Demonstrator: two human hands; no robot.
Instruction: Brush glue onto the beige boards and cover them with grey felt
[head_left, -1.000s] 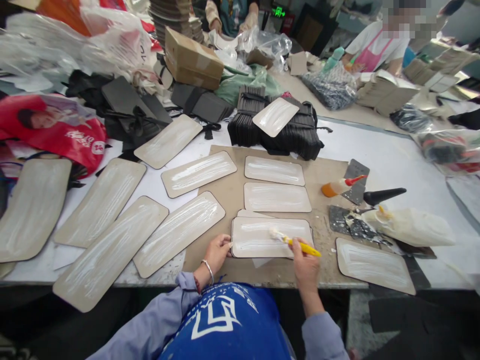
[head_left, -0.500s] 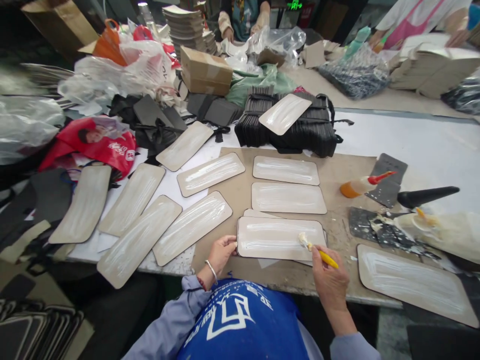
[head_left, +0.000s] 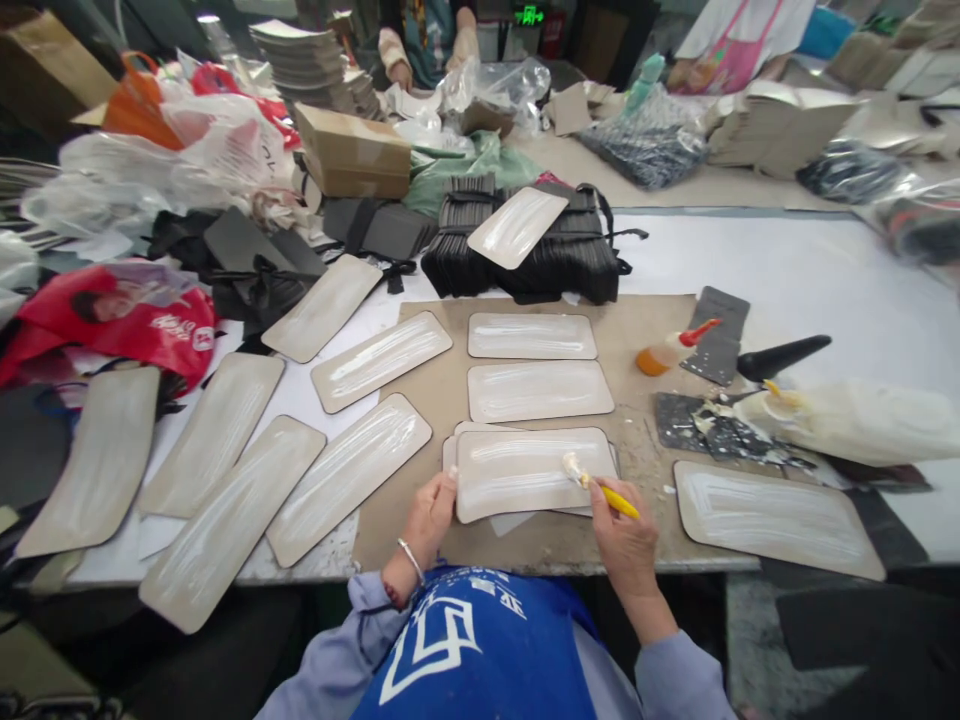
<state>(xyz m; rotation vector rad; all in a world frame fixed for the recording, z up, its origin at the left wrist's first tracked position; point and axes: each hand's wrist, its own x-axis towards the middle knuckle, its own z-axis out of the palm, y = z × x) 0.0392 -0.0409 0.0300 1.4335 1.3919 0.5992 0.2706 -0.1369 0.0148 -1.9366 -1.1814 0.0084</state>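
Note:
A beige rounded panel [head_left: 525, 480] with white streaks lies before me on top of other panels. Fingers of my left hand [head_left: 429, 518] pinch its left edge. My right hand [head_left: 624, 530] is closed on a yellow-handled brush [head_left: 619, 502], whose whitish bristles touch the panel's right part. Behind it two coated panels lie one behind the other, the nearer [head_left: 540, 391] and the farther [head_left: 532, 336]. More coated panels [head_left: 349, 478] are spread to the left, and one [head_left: 777, 518] lies at the right.
A strapped black bundle [head_left: 525, 240] carries one coated panel. To the right are an orange glue bottle [head_left: 664, 355], a black-handled tool [head_left: 784, 356] and a whitish glue container [head_left: 847, 418]. Bags and a cardboard box [head_left: 351, 152] are at the back left. Two people are beyond the table.
The view has swung to the right, so things sit further left in the picture. The brush has moved slightly left along the panel. Both hands keep their hold.

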